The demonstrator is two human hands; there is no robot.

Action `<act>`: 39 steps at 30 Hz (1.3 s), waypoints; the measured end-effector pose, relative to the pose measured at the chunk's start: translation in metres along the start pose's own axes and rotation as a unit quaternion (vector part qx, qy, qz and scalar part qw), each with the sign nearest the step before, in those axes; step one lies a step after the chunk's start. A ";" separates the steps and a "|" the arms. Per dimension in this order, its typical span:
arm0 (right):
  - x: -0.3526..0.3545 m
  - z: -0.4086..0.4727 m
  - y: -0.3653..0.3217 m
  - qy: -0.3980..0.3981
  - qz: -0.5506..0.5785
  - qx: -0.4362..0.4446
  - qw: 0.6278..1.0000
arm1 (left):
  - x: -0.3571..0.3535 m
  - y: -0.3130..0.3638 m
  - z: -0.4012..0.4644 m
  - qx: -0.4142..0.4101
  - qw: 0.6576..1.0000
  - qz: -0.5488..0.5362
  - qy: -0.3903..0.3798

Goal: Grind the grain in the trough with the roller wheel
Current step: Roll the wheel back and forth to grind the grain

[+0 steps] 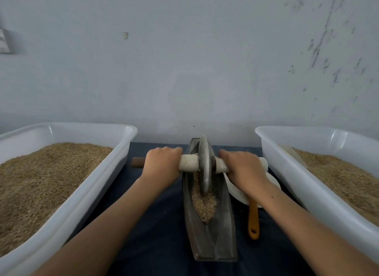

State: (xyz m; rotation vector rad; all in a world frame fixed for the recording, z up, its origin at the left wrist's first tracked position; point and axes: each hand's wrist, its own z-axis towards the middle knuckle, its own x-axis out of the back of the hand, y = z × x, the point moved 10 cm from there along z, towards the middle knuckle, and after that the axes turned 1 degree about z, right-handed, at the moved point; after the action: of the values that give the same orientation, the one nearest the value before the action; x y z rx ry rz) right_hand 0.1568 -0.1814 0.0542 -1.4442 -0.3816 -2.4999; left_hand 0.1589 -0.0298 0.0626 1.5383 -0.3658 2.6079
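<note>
I'm mid-grind: the roller wheel stands upright in the trough at the middle of the worktop, its rim biting into the grain heaped near the trough's centre. My left hand and right hand sit knuckles-up, fingers wrapped tight round the axle handle on either side of the wheel, forearms reaching straight out. Next, I judge, an even two-handed roll along the trough, keeping the wheel vertical
</note>
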 end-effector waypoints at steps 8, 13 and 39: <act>-0.012 -0.004 -0.004 -0.243 -0.001 0.016 0.970 | -0.036 -0.006 -0.006 0.001 0.960 -0.073 -0.269; -0.009 -0.002 -0.005 -0.203 -0.008 0.007 0.979 | -0.034 -0.007 -0.005 0.002 0.969 -0.055 -0.243; -0.008 0.000 0.001 -0.133 0.013 -0.019 0.991 | -0.020 -0.004 0.004 -0.015 0.990 -0.015 -0.139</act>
State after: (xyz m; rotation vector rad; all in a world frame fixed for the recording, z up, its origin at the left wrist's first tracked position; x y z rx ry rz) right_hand 0.1615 -0.1820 0.0472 -1.7925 -0.3607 -2.3083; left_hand 0.1729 -0.0261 0.0474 1.8853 -0.3973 2.3564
